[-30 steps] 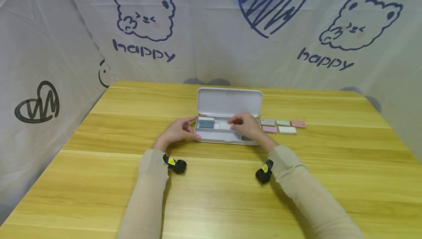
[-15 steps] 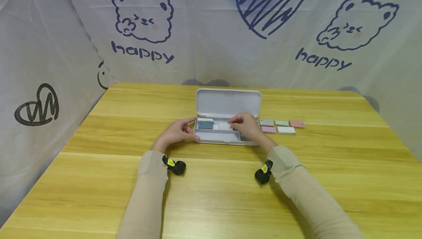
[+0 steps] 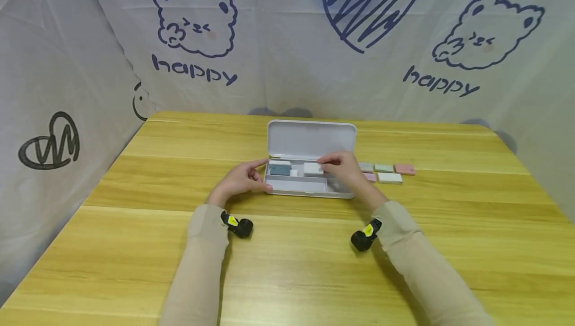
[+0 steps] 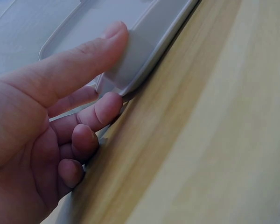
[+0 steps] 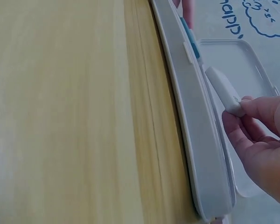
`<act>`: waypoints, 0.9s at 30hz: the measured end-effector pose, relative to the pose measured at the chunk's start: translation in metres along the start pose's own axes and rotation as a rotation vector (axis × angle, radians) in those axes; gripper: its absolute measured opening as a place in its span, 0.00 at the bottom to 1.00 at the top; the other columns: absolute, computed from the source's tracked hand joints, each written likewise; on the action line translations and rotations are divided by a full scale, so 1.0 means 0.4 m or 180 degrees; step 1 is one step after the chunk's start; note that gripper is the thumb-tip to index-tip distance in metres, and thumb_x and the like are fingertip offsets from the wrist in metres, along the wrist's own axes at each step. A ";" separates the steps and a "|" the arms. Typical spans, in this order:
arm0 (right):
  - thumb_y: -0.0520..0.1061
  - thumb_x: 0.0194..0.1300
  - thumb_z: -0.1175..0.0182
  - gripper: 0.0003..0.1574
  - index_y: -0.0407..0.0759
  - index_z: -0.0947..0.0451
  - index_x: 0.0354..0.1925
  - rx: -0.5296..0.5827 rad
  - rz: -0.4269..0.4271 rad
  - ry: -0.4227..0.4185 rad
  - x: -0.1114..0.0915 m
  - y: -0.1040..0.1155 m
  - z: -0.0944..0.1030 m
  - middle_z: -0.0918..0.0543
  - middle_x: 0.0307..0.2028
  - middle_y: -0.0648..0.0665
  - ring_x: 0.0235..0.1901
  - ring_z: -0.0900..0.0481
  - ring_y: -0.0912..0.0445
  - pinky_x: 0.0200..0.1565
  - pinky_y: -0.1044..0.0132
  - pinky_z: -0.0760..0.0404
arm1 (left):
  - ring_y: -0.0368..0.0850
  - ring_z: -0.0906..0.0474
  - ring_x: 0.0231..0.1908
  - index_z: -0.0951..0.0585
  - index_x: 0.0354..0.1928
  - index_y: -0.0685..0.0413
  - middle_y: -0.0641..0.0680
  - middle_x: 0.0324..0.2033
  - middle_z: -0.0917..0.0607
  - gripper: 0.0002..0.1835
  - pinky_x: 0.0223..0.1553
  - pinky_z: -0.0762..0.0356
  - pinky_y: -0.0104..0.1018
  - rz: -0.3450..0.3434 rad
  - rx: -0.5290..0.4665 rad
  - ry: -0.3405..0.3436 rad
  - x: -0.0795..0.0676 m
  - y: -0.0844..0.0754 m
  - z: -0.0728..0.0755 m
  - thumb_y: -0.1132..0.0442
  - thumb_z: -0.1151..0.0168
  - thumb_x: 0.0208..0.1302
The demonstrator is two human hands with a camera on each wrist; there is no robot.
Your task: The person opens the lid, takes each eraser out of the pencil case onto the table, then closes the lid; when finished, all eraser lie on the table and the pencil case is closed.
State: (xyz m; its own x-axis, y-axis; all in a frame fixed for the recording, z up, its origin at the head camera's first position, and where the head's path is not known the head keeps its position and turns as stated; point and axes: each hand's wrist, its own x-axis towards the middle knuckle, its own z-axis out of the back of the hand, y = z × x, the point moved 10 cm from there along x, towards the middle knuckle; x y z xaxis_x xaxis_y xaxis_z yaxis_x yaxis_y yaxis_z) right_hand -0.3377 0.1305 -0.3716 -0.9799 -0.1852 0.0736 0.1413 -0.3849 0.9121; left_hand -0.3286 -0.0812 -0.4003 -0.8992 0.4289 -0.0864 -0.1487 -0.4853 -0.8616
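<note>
A white pencil case [image 3: 296,186] lies with its lid [image 3: 312,139] raised at the back. My left hand [image 3: 240,178] holds its left end, thumb over the front corner and index finger at the rear one. In the left wrist view, the other fingers curl beside the case's corner. My right hand [image 3: 343,168] pinches one end of a white eraser [image 5: 221,88] between thumb and fingers. That eraser is tilted over the rear compartment. A blue-and-white eraser [image 3: 280,169] sits at the left of this compartment, with a small white piece [image 3: 294,172] beside it.
Right of the case, several erasers lie in two rows: a green one [image 3: 384,168], a red one [image 3: 405,169], a white one [image 3: 390,178], and grey and pink ones partly behind my right hand. A printed cloth [image 3: 278,41] hangs behind the wooden table [image 3: 287,266].
My right hand has risen slightly and shifted right, tipping up the white eraser that lay lower in the rear compartment. My left hand stays at the case's left end.
</note>
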 end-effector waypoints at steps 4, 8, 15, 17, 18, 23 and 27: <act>0.30 0.58 0.44 0.11 0.23 0.23 0.40 0.0077 -0.0085 -0.0008 -0.006 -0.017 0.013 0.20 0.38 0.33 0.28 0.24 0.63 0.35 0.69 0.25 | 0.41 0.33 0.23 0.39 0.64 0.58 0.53 0.23 0.23 0.44 0.28 0.36 0.32 -0.0036 0.0026 0.0009 0.000 -0.001 -0.001 0.61 0.29 0.44; 0.29 0.57 0.45 0.12 0.21 0.24 0.40 0.0112 -0.0067 0.0008 -0.017 -0.027 0.027 0.21 0.39 0.31 0.27 0.25 0.65 0.35 0.69 0.24 | 0.41 0.32 0.23 0.39 0.65 0.57 0.52 0.23 0.23 0.44 0.28 0.36 0.33 -0.0023 0.0043 0.0009 0.001 0.002 -0.002 0.60 0.28 0.44; 0.30 0.58 0.44 0.13 0.22 0.25 0.42 0.0212 -0.0171 -0.0050 -0.033 -0.040 0.061 0.21 0.40 0.32 0.28 0.24 0.64 0.36 0.67 0.24 | 0.41 0.32 0.23 0.39 0.65 0.57 0.52 0.23 0.23 0.44 0.28 0.36 0.33 -0.0026 0.0067 0.0008 0.004 0.003 -0.003 0.60 0.29 0.44; 0.30 0.58 0.45 0.14 0.21 0.25 0.42 0.0273 -0.0188 -0.0049 -0.037 -0.042 0.069 0.22 0.40 0.31 0.28 0.25 0.64 0.35 0.68 0.24 | 0.41 0.33 0.23 0.39 0.65 0.57 0.52 0.23 0.23 0.44 0.28 0.36 0.32 -0.0024 0.0064 0.0004 0.005 0.003 -0.003 0.60 0.29 0.44; 0.29 0.58 0.45 0.14 0.20 0.26 0.42 0.0318 -0.0162 -0.0036 -0.040 -0.041 0.072 0.22 0.41 0.31 0.28 0.25 0.64 0.35 0.68 0.24 | 0.41 0.33 0.23 0.38 0.64 0.57 0.52 0.23 0.23 0.44 0.28 0.36 0.32 -0.0014 0.0056 -0.0003 0.005 0.003 -0.002 0.60 0.29 0.44; 0.30 0.58 0.45 0.14 0.19 0.27 0.43 0.0330 -0.0115 -0.0051 -0.053 -0.045 0.094 0.21 0.39 0.35 0.27 0.25 0.66 0.33 0.72 0.25 | 0.41 0.33 0.24 0.38 0.64 0.56 0.52 0.23 0.23 0.43 0.28 0.36 0.33 -0.0001 0.0058 -0.0010 0.005 0.004 -0.002 0.60 0.29 0.44; 0.31 0.58 0.45 0.15 0.19 0.27 0.42 0.0326 -0.0080 -0.0098 -0.064 -0.051 0.117 0.19 0.32 0.45 0.26 0.26 0.66 0.31 0.72 0.26 | 0.41 0.33 0.24 0.38 0.65 0.56 0.52 0.23 0.23 0.43 0.29 0.37 0.33 0.0002 0.0049 -0.0014 0.006 0.007 -0.001 0.60 0.29 0.44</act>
State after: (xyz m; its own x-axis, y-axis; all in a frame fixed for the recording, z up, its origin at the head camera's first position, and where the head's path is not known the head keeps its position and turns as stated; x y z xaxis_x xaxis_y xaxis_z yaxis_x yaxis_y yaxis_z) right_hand -0.3220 0.1853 -0.3732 -0.9871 -0.1483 0.0611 0.1030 -0.2944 0.9501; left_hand -0.3310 -0.0811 -0.4030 -0.9010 0.4253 -0.0848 -0.1544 -0.4974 -0.8537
